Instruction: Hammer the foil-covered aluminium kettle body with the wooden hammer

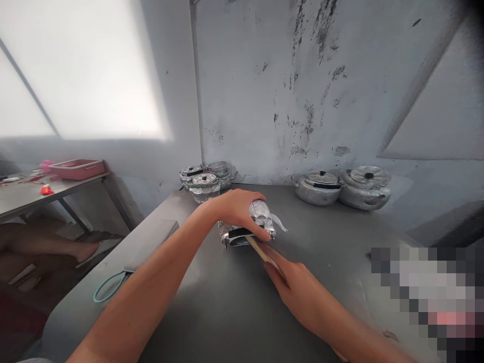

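Observation:
My left hand (242,212) grips a small silver metal teapot (260,214) from above, thumb and fingers around its body. The teapot is tipped over on the table, its spout (279,223) pointing right and its black handle (239,232) towards me. A flat wooden stick (260,249) is held in my right hand (291,282), just below the left. The stick's far end meets the teapot near the handle; whether it goes inside I cannot tell.
On the grey table (227,312), silver pots (204,186) stand at the back left. A lidded pot (317,189) and another (365,186) are at the back right. A grey case (155,244) with a teal strap (108,288) lies left. A pink basket (78,169) rests on another table.

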A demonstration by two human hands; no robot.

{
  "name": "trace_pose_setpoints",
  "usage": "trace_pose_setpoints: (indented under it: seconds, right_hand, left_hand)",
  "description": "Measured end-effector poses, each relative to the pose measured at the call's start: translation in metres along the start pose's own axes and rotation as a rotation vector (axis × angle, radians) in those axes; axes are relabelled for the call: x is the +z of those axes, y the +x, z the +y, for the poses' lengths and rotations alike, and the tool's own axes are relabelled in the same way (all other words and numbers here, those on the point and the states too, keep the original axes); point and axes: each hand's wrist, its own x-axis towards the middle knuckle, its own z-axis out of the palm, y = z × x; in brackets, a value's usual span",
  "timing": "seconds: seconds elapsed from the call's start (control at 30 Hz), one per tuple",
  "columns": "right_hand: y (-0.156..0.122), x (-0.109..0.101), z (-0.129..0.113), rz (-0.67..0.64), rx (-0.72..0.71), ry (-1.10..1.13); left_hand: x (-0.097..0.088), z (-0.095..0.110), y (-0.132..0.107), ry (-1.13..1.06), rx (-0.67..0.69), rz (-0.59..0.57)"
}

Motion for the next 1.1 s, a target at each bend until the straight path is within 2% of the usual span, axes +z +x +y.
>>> trace_pose_setpoints:
  seconds: [0.1, 0.83, 1.1]
  right_hand:
    - [0.0004, 0.0001, 0.0007, -0.07, 0.007, 0.045]
    - [0.0007, 0.0008, 0.0014, -0.101, 0.028, -0.01]
    - [0.0018, -0.0002, -0.0002, -0.164, 0.075, -0.08]
  left_hand:
    - [-0.0002, 0.0008, -0.0003, -0.001, -0.003, -0.004]
    - [0.0045, 0.005, 0.001, 0.049, -0.015, 0.03]
    - [0.0043, 0.0053, 0.001, 0.053, -0.012, 0.03]
